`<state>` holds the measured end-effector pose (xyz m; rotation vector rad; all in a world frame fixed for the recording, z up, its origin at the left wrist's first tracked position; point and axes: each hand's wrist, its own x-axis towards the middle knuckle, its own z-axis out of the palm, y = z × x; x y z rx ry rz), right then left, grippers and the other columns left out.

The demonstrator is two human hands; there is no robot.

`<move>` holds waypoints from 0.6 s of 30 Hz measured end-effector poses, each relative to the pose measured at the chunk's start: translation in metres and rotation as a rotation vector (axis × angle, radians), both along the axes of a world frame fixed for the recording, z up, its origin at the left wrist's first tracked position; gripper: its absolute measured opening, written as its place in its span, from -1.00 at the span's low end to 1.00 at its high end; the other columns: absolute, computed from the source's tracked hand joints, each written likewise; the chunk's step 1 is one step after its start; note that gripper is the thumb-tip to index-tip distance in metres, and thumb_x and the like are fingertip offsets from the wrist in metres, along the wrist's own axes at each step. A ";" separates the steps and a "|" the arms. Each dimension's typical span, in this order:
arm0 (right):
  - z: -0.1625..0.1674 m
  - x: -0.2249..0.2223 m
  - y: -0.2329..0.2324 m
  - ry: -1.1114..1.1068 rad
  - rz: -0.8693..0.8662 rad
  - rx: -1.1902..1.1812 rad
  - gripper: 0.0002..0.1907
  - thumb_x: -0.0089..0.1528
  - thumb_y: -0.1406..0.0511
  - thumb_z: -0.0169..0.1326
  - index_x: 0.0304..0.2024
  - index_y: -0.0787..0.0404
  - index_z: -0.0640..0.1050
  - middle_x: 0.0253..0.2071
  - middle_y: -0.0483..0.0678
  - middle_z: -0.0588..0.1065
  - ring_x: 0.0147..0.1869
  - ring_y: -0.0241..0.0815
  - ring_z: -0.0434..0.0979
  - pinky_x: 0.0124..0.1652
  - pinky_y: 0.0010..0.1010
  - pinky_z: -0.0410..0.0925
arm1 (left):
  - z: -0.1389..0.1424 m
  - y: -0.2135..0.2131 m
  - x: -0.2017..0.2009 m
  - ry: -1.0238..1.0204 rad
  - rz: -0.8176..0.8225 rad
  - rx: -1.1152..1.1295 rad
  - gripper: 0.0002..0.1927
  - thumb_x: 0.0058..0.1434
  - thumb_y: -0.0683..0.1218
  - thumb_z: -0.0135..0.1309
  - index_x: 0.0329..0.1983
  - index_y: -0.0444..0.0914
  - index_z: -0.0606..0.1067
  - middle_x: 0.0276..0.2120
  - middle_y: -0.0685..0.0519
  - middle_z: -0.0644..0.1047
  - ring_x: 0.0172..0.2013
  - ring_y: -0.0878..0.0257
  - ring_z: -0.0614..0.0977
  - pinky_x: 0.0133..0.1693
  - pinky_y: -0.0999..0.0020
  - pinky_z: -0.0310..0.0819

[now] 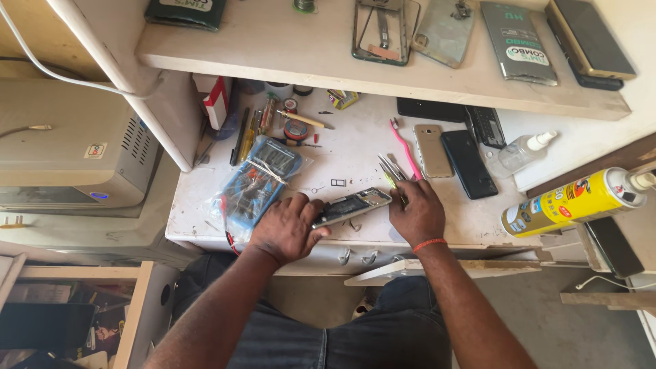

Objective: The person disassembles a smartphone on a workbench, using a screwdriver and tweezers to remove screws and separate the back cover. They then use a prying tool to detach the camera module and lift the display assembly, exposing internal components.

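Observation:
An opened phone (353, 206) with its back off lies tilted near the front edge of the white worktable (355, 147). My left hand (287, 229) grips the phone's lower end. My right hand (417, 212) rests by the phone's upper end and holds metal tweezers (391, 169), whose tips point away from me. An orange band circles my right wrist.
A blue multimeter in a plastic bag (260, 181) lies left of my hands. A pink toothbrush (404, 147), a gold phone (432, 150), a black phone (468, 164) and a small spray bottle (523, 150) lie to the right. A yellow spray can (574, 201) lies at the right edge. A shelf (287, 48) above holds phone parts.

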<state>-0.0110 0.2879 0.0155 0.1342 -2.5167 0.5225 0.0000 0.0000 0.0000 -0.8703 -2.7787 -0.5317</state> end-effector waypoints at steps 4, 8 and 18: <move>0.002 0.005 -0.003 0.036 0.015 -0.013 -0.84 0.18 0.33 0.21 -0.17 0.16 0.61 -0.23 -0.01 0.54 -0.16 0.06 0.58 -0.18 -0.17 0.44 | -0.002 0.000 -0.002 -0.032 0.027 0.100 -0.43 0.35 0.33 -0.15 0.08 -0.19 0.48 -0.09 -0.14 0.46 -0.06 -0.11 0.56 0.00 -0.01 0.41; 0.003 0.006 -0.006 0.022 -0.007 -0.024 -0.81 0.18 0.34 0.19 -0.14 0.16 0.62 -0.23 -0.01 0.53 -0.15 0.04 0.58 -0.17 -0.17 0.45 | 0.000 -0.001 -0.001 -0.062 0.060 0.109 -0.49 0.34 0.27 -0.09 0.03 -0.20 0.49 -0.10 -0.13 0.46 -0.05 -0.11 0.55 0.00 0.01 0.42; 0.033 0.038 -0.005 0.023 -0.063 0.010 -0.84 0.21 0.30 0.17 -0.15 0.12 0.63 -0.18 -0.02 0.52 -0.07 0.04 0.57 -0.10 -0.17 0.45 | 0.044 -0.002 0.035 -0.121 0.117 0.191 -0.59 0.34 0.18 -0.02 0.01 -0.20 0.51 -0.05 -0.12 0.47 -0.12 -0.10 0.59 -0.07 0.04 0.48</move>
